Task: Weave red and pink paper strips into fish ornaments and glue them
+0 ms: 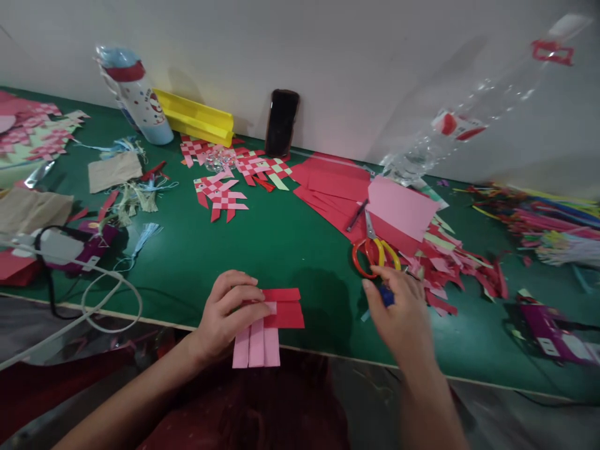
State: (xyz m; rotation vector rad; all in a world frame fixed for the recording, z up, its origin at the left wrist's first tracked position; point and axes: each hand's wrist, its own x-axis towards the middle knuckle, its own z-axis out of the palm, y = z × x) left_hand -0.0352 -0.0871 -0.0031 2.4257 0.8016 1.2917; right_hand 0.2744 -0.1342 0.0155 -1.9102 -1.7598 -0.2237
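My left hand (237,309) is closed on a piece of woven paper at the table's front edge. Its red strips (285,312) point right and its pink strips (255,350) hang toward me; the fingers hide part of the weave. My right hand (398,306) is by the scissors (370,240), thumb and index finger apart, with fingertips at the red and yellow handles. Whether it touches them is unclear. A small blue thing (387,295) shows under this hand, partly hidden. A dark pen (357,216) lies beside the scissor blades.
Red sheets (332,181), a pink sheet (400,206) and paper scraps (450,269) lie right. Woven paper fish (220,190) are at the back. A phone (282,122), tumbler (140,100), yellow tray (194,115) and plastic bottle (459,125) stand along the wall. A white cable (135,297) loops left.
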